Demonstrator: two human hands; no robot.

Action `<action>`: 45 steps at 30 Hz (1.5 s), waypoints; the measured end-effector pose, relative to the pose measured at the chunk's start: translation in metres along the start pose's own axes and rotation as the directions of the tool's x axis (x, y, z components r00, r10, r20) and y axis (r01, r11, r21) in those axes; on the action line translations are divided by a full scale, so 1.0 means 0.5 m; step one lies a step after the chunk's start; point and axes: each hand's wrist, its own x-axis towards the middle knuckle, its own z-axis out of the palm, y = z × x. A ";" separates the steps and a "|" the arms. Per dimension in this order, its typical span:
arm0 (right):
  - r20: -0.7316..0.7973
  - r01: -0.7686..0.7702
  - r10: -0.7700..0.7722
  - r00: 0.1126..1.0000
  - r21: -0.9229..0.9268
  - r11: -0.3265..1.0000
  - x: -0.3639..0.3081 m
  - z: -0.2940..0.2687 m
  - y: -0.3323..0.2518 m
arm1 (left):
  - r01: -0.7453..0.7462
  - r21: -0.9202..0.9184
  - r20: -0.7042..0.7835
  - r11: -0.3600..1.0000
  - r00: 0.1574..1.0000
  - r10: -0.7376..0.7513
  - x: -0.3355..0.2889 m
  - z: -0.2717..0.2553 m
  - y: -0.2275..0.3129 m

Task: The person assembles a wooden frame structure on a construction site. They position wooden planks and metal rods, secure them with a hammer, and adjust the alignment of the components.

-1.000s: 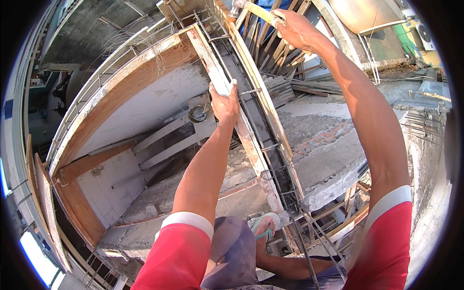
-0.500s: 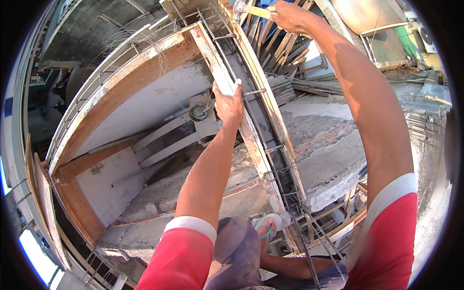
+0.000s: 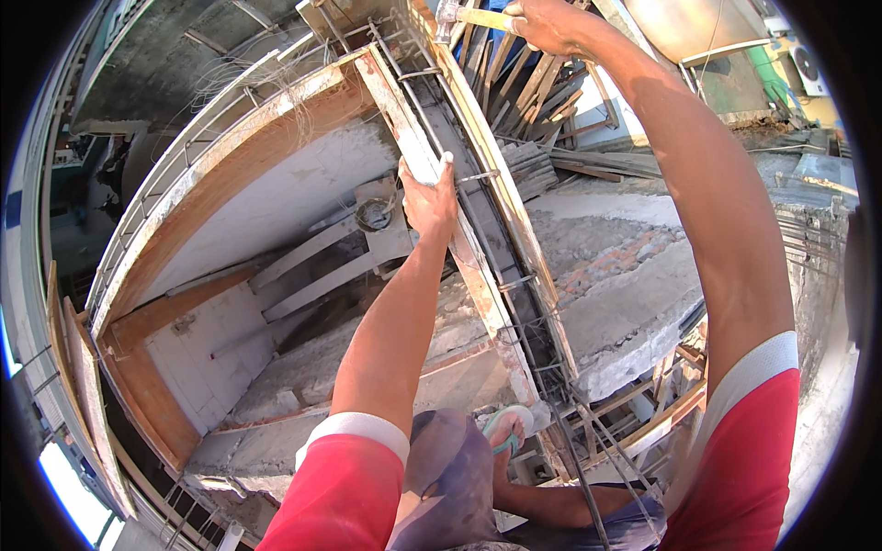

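Observation:
My right hand (image 3: 549, 26) is closed round the yellow handle of a hammer (image 3: 481, 18) at the top of the view. The hammer's metal head is close to the far end of a long wooden form board (image 3: 522, 220). My left hand (image 3: 430, 197) grips the edge of a second, whitish and worn wooden board (image 3: 400, 115), its thumb up along the side. Between the two boards runs a narrow trough with steel reinforcing bars (image 3: 478, 176) in it. Part of my left hand's fingers is hidden behind the board.
My foot in a sandal (image 3: 505, 430) stands on the form's near end, beside thin bent bars. Left of the boards a deep recess holds a bucket (image 3: 375, 216) and pale beams (image 3: 312, 294). Scrap timber (image 3: 528, 92) is piled at the upper right, beyond broken concrete (image 3: 634, 308).
The hammer and my right hand have shifted very slightly left. My left hand keeps its hold on the board, and the whole view has moved a little.

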 end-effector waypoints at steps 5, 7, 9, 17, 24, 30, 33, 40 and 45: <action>0.065 -0.255 0.295 0.953 0.699 0.668 0.007 -0.073 -0.032 | 0.033 -0.009 -0.037 0.999 0.999 -0.033 0.018 -0.032 -0.014; 0.173 -0.296 0.249 0.953 0.712 0.637 -0.020 -0.065 -0.035 | 0.026 -0.020 -0.028 0.999 0.999 -0.026 0.011 -0.028 -0.012; -0.124 -0.145 0.282 0.951 0.627 0.765 -0.057 -0.021 -0.053 | 0.012 -0.035 0.013 0.999 1.000 -0.011 -0.002 -0.019 -0.001; -0.396 0.047 0.040 0.917 0.206 0.977 -0.139 -0.058 -0.136 | 0.007 0.001 -0.020 1.000 1.000 -0.007 0.012 -0.027 -0.013; -0.580 0.168 -0.121 0.806 0.027 0.985 -0.084 -0.035 -0.117 | 0.010 -0.065 0.028 0.998 1.000 -0.008 0.001 -0.030 0.001; -0.603 0.002 0.087 0.793 0.146 0.989 -0.055 -0.033 -0.100 | 0.041 -0.059 0.033 0.997 0.999 -0.039 0.000 -0.038 0.001; -0.587 0.100 -0.006 0.810 0.128 0.987 -0.063 -0.044 -0.117 | 0.048 -0.085 0.041 0.995 0.998 -0.045 0.005 -0.045 0.004; -0.403 -0.070 0.182 0.897 0.277 0.958 -0.075 -0.042 -0.200 | 0.021 -0.073 0.007 0.997 1.000 -0.021 0.003 -0.041 0.012; -0.495 0.138 -0.006 0.869 0.230 0.963 -0.081 -0.062 -0.189 | 0.013 -0.057 -0.023 0.998 1.000 -0.014 0.018 -0.038 -0.012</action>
